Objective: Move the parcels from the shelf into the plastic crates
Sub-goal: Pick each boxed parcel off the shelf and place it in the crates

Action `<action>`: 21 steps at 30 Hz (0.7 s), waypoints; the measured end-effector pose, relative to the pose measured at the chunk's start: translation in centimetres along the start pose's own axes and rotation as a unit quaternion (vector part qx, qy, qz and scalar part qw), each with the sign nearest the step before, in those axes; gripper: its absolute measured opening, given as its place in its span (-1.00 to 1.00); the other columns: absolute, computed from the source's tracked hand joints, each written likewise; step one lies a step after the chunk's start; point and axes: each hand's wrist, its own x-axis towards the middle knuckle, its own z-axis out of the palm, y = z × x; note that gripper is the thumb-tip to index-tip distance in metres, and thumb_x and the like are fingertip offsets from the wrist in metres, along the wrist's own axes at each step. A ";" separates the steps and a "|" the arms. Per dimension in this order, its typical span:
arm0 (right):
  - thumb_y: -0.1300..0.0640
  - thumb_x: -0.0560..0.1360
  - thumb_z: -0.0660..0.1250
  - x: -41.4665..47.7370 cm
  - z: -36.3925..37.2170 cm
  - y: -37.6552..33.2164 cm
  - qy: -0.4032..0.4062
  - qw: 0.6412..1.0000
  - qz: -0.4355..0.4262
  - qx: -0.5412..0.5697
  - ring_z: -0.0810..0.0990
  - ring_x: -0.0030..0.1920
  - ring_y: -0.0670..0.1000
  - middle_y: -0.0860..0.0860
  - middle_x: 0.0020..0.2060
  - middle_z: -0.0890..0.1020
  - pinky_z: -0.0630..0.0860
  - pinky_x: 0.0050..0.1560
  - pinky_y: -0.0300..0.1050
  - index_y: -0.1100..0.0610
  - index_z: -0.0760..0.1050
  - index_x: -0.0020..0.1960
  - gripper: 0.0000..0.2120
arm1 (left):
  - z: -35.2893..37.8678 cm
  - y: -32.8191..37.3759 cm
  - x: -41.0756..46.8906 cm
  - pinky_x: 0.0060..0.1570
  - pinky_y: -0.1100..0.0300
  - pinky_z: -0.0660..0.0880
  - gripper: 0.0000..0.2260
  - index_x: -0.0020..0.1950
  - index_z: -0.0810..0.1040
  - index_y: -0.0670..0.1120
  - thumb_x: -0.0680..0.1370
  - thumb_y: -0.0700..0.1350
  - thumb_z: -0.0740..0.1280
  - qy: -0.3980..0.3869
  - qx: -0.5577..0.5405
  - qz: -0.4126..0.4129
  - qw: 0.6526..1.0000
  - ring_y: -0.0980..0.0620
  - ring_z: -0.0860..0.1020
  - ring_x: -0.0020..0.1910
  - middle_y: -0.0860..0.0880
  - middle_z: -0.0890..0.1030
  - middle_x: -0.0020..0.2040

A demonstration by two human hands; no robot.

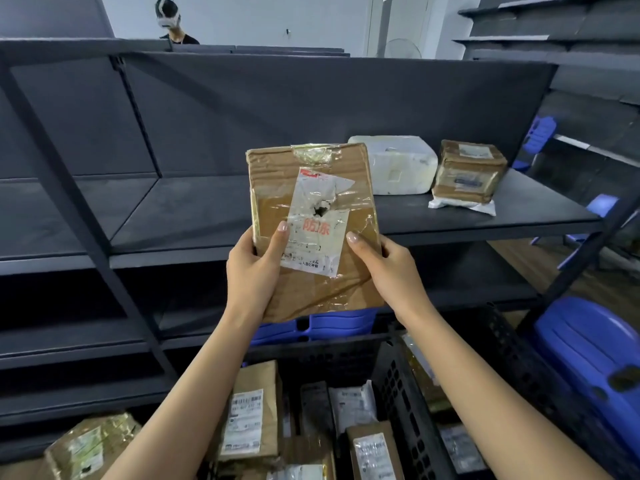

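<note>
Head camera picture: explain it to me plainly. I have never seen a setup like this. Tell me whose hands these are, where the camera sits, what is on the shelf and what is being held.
There is no machine here. A person wears one wide-angle camera on the head, looking forward and down, so the two bare arms reaching in from below are their own. The left hand and right hand grip a worn, taped cardboard parcel by its lower sides, holding it up in front of the dark shelf. On that shelf sit a white foam box and, beside it, a small taped box resting on a white bag. Below, a black plastic crate already holds several labelled parcels. Behind the shelving stands a second person.
</note>
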 end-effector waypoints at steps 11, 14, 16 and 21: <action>-0.18 0.49 0.31 -3.3 -2.1 3.5 0.010 0.996 0.068 -0.057 0.63 -0.18 -0.20 -0.18 -0.23 0.67 0.48 -0.21 -0.31 -0.12 0.57 -0.04 -0.83 | 0.8 -4.2 -3.1 0.07 0.01 0.58 -0.66 0.20 0.48 -0.01 0.50 0.11 0.35 -0.032 0.048 -0.086 0.995 0.06 0.63 -0.01 0.03 0.64 0.03; -0.17 0.50 0.31 -4.3 -2.7 4.8 0.021 0.994 0.089 -0.060 0.65 -0.18 -0.18 -0.16 -0.22 0.68 0.51 -0.21 -0.29 -0.11 0.58 -0.05 -0.82 | 1.5 -5.1 -3.7 -0.04 0.17 0.55 -0.72 0.19 0.46 -0.02 0.54 0.06 0.32 -0.046 0.072 -0.091 0.992 0.16 0.58 -0.10 0.09 0.60 -0.05; -0.18 0.49 0.31 -4.8 -3.3 5.5 0.031 0.992 0.106 -0.059 0.65 -0.16 -0.14 -0.14 -0.21 0.69 0.52 -0.21 -0.26 -0.06 0.60 0.00 -0.76 | 2.2 -5.8 -4.0 0.01 0.10 0.56 -0.84 0.06 0.48 0.05 0.54 0.07 0.32 -0.058 0.089 -0.100 0.989 0.13 0.59 -0.09 0.11 0.60 -0.08; -0.17 0.48 0.34 -5.1 -6.0 7.1 0.053 0.988 0.134 -0.060 0.66 -0.11 -0.10 -0.11 -0.18 0.70 0.59 -0.07 -0.14 -0.03 0.63 -0.03 -0.76 | 4.9 -6.7 -4.9 0.00 0.06 0.56 -0.84 0.01 0.52 0.05 0.54 0.11 0.31 -0.079 0.122 -0.105 0.984 0.04 0.61 -0.04 0.07 0.63 -0.07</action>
